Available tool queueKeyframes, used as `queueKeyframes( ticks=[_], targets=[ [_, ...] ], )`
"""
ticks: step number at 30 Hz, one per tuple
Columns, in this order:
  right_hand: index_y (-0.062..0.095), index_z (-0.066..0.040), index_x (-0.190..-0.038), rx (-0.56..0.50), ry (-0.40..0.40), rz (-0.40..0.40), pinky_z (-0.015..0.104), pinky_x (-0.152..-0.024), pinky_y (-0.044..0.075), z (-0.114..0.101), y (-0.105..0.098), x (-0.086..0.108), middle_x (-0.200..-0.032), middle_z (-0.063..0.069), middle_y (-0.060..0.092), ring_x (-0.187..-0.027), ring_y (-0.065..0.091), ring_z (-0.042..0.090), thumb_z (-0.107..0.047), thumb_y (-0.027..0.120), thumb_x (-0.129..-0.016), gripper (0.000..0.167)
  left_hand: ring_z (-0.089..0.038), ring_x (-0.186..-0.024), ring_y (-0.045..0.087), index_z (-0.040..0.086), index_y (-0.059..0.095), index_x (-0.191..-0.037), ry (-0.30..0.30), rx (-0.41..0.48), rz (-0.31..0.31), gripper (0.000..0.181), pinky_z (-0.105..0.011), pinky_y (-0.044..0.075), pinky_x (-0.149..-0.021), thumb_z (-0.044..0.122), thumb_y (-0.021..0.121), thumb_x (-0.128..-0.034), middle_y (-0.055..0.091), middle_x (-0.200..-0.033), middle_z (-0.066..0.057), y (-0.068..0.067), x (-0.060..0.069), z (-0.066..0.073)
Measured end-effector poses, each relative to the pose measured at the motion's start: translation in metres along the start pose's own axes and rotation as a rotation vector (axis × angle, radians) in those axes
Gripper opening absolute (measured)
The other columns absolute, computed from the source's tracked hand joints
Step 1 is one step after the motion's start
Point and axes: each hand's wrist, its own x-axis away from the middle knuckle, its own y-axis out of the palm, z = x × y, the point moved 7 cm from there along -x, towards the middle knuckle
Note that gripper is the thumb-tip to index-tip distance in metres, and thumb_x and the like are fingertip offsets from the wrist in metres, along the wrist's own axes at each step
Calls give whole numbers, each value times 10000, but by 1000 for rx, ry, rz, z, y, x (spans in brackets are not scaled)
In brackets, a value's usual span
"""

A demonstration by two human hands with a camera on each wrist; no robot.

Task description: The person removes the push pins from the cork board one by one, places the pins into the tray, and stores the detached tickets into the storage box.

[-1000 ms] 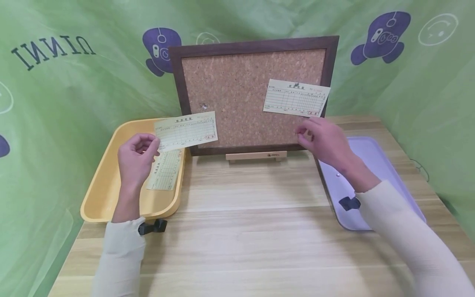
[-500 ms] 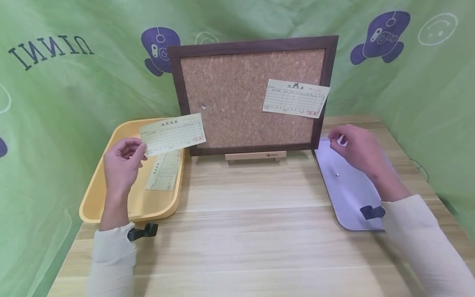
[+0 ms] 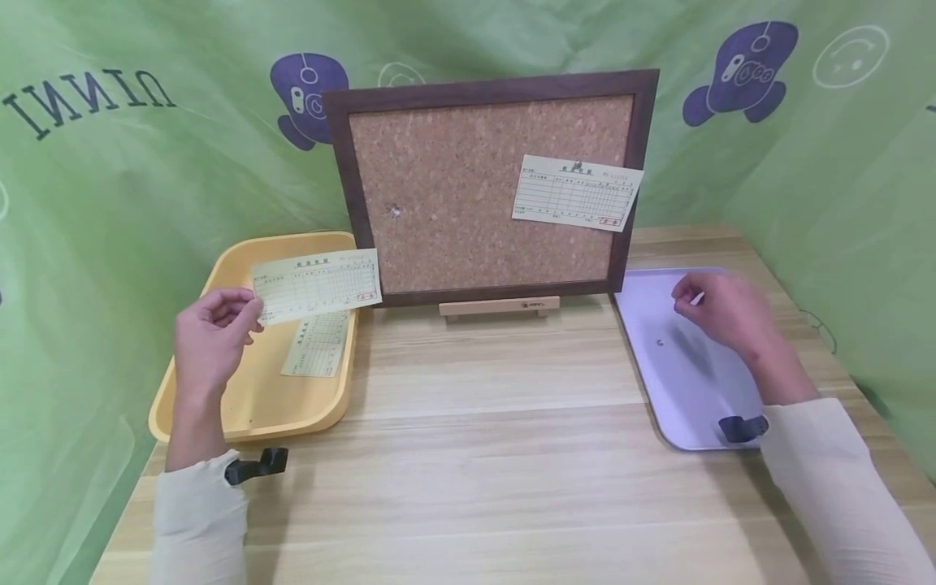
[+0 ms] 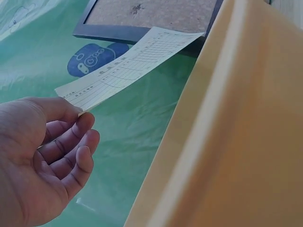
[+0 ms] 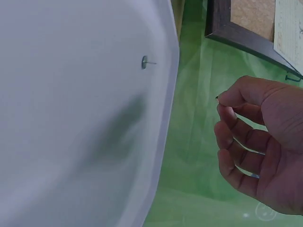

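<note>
My left hand (image 3: 212, 337) pinches the lower left corner of a printed paper slip (image 3: 318, 284) between thumb and forefinger, over the yellow tray (image 3: 164, 398). A second slip (image 3: 317, 345) lies inside that tray. My right hand (image 3: 731, 313) is above the purple tray (image 3: 683, 406), thumb and forefinger pressed together. In the right wrist view a tiny dark bit of a thumbtack (image 5: 217, 97) shows at those fingertips; most of it is hidden. Another thumbtack (image 3: 660, 343) lies in the purple tray. On the corkboard (image 3: 468, 187) hangs one slip (image 3: 578, 195), tacked near its top edge.
The dark-framed board leans on a small wooden stand (image 3: 500, 306) at the table's (image 3: 475, 455) back. A small silvery thing (image 3: 396, 210) sits on the cork's left side. Green printed cloth (image 3: 468, 41) surrounds the table. Black wrist mounts (image 3: 256, 467) jut from the sleeves.
My left hand has drawn the slip left and down, away from the board, over the yellow tray. My right hand has moved right, from the board to above the purple tray.
</note>
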Motion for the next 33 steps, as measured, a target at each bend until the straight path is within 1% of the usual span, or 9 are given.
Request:
queueKeyframes(
  ticks=[4,9,13,17,20,23,26,28,33],
  targets=[
    [729,1,-934,7,13,-76,514,-733,480,7,6,3,-848,116,710,-833,650,346,-10,720,-874,62,-62,-634,634,50,701,-1022,3,-91,-26,97,-144,486,-530,131,703,-968,673,-790,70,-2,2,-6],
    [719,17,-963,7,73,-173,552,-764,488,18,15,8,-904,155,700,-888,629,367,-28,711,-895,82,-41,-630,626,-12,682,-1058,14,-187,-60,180,-145,488,-528,149,677,-979,647,-789,106,-4,2,-11],
    [716,27,-987,13,109,-216,569,-772,492,24,19,13,-936,182,695,-902,625,380,-37,682,-908,107,-37,-628,619,-56,672,-1089,14,-249,-73,238,-151,486,-526,155,657,-981,634,-789,114,-6,1,-15],
    [715,12,-980,30,124,-240,562,-760,488,29,23,15,-937,178,690,-879,619,369,-45,670,-907,103,-25,-629,606,-56,678,-1104,3,-328,-93,263,-158,479,-538,177,647,-987,642,-811,72,-8,1,-20],
    [718,9,-981,41,120,-246,558,-759,490,31,25,15,-941,182,692,-868,618,359,-48,676,-909,101,-27,-632,607,-53,684,-1108,0,-378,-122,271,-165,478,-550,190,643,-994,664,-849,-9,-8,1,-25],
    [725,16,-972,43,95,-242,562,-775,498,29,25,16,-940,191,697,-867,627,358,-40,674,-907,100,-31,-638,608,-56,680,-1118,-14,-413,-148,282,-175,482,-560,198,635,-1004,682,-924,-125,-7,3,-30],
    [731,18,-952,44,64,-244,570,-796,506,27,26,16,-931,197,701,-876,641,371,-31,661,-905,98,-24,-636,600,-59,675,-1127,-31,-435,-162,288,-185,479,-559,200,629,-1010,681,-977,-195,-7,3,-33],
    [734,9,-933,43,48,-249,577,-806,509,27,27,17,-923,192,705,-883,649,382,-31,653,-902,95,-14,-626,594,-60,675,-1131,-35,-446,-165,290,-188,473,-552,200,628,-1012,685,-982,-204,-7,2,-35],
    [733,-36,-890,47,15,-267,576,-795,515,26,29,18,-900,155,708,-867,655,378,-33,649,-894,84,-36,-614,609,-64,678,-1131,-42,-461,-169,291,-197,464,-544,195,624,-1011,692,-972,-204,-9,2,-39]
  ],
)
